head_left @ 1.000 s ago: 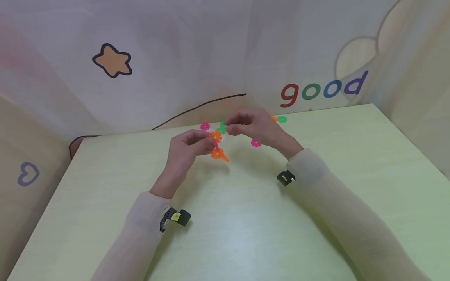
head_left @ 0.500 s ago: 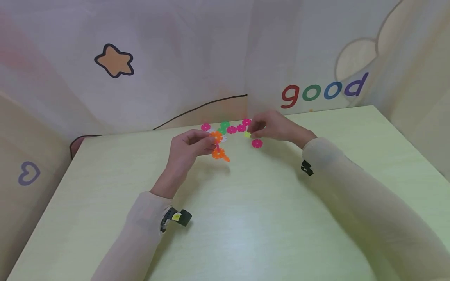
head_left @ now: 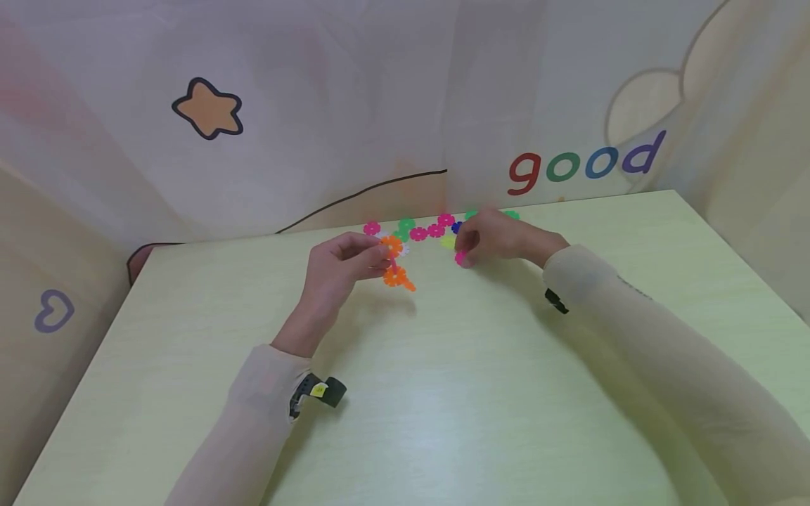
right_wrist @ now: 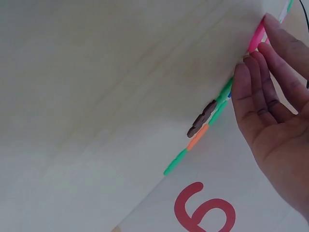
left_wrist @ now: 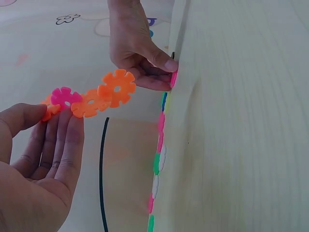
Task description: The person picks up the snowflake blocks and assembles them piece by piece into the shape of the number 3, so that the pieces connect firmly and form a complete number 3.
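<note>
In the head view my left hand pinches a short chain of interlocking plastic snowflake discs above the table. The left wrist view shows its orange discs and a pink disc between them, with an orange disc at the thumb. To the right, my right hand is down at the table's far part, its thumb and forefinger on a loose pink snowflake disc. That disc stands out between the fingertips in the right wrist view. My right fingers partly cover the pieces behind them.
Several loose snowflake discs lie along the table's back edge: pink, green, yellow, blue and white ones. A brown disc lies near green and orange ones. A printed cloth hangs behind the table.
My right hand has left the chain, moved right and lowered onto the loose pink snowflake disc, which it now pinches. The left hand holds the chain in almost the same place.
</note>
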Demonstrator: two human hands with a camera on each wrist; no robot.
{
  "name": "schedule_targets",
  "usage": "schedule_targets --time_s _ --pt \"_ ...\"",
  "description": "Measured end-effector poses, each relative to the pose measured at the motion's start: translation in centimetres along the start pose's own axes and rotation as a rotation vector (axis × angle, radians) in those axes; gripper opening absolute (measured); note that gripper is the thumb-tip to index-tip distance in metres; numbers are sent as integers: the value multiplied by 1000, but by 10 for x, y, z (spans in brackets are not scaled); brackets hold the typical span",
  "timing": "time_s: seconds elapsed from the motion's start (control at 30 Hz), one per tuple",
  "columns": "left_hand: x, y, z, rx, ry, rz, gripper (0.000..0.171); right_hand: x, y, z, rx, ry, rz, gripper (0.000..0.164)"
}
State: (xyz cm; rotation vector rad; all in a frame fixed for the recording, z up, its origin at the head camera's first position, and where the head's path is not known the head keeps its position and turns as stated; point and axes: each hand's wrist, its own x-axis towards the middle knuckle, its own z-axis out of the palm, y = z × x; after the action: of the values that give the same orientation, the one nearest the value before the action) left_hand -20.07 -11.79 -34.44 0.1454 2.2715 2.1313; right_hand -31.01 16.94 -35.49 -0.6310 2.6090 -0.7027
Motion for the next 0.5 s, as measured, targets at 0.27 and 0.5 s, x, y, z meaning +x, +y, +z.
schedule_targets --time_s 0.27,0.5 --pt "0 0 1 -7 -1 -6 25 -4 0 1 12 -2 20 20" --pt "0 -2 1 -24 -1 17 25 -9 -7 3 128 99 -71 13"
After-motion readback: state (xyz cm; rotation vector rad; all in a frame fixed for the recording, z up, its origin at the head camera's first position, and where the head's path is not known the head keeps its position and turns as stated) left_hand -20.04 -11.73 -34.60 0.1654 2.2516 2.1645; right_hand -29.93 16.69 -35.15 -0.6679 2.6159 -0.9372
